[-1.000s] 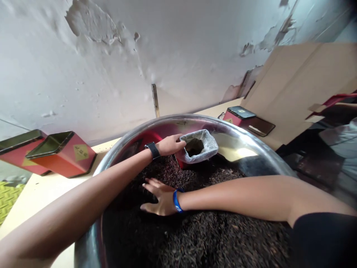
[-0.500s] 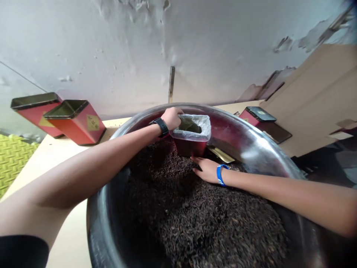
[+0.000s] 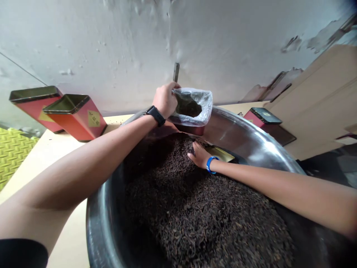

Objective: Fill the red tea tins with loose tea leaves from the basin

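Observation:
My left hand (image 3: 165,100), with a black watch at the wrist, grips the left rim of a red tea tin (image 3: 192,130). A clear plastic bag (image 3: 206,108) lines the tin and folds over its rim; dark contents show inside. The tin is above the far side of a big metal basin (image 3: 104,227), which holds a heap of dark loose tea leaves (image 3: 212,219). My right hand (image 3: 199,154), wearing a blue wristband, rests on the leaves just below the tin, fingers extended and thumb apart. Some fingertips are partly hidden in the leaves.
Two open red tins (image 3: 79,121) stand on the pale table (image 3: 69,238) at left. A flat gold piece (image 3: 221,153) lies in the basin beside my right hand. Beyond the right rim is another red tin (image 3: 263,117), near a cardboard box (image 3: 326,85). A peeling wall rises behind.
My left hand has lifted the tin up from the leaves toward the basin's far rim, its mouth tipping more toward me. My right hand has shifted slightly up and left across the leaves.

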The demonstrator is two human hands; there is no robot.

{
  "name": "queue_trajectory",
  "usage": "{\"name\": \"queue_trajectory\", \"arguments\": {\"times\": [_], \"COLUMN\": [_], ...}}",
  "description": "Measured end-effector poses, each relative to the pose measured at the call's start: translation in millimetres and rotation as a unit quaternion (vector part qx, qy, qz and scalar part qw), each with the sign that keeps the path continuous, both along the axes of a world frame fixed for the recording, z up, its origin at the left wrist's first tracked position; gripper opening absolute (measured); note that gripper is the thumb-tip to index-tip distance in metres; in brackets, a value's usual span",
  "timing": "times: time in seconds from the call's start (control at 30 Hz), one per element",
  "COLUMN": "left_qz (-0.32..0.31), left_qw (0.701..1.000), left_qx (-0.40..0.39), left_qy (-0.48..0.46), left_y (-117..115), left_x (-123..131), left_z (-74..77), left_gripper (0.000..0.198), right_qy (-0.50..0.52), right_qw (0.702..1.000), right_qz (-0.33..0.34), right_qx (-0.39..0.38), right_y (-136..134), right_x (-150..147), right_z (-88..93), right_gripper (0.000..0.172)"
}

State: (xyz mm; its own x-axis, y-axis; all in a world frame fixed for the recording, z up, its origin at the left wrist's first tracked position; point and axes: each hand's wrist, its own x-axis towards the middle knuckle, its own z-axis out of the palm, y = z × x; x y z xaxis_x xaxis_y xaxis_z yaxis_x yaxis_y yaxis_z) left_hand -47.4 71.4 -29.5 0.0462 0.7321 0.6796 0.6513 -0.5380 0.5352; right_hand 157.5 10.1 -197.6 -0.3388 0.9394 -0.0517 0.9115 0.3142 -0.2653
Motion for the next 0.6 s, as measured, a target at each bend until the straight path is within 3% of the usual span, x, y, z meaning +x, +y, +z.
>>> {"name": "queue_trajectory", "arguments": {"times": [0.13, 0.27, 0.43, 0.6], "left_qz": [-0.016, -0.014, -0.026, -0.030], "left_qw": [1.000, 1.000, 0.999, 0.999], "left_qx": [-0.003, -0.011, -0.024, -0.005], "left_qy": [0.002, 0.012, -0.001, 0.017], "left_y": [-5, -7, -5, -2], "left_x": [3, 4, 4, 3], "left_z": [-1.3, -4.2, -7.4, -9.6], "left_gripper": [0.033, 0.031, 0.031, 0.035], "right_qy": [0.002, -0.005, 0.008, 0.074], "right_qw": [0.998, 0.997, 1.000, 0.986], "right_qz": [-0.067, -0.081, 0.010, 0.143], "right_qx": [0.007, 0.005, -0.008, -0.032], "right_y": [20, 15, -5, -27], "right_x": [-15, -32, -45, -55], "right_z": [-4.6, -17.7, -28.3, -18.2], "right_gripper": [0.064, 0.071, 0.072, 0.057]}}
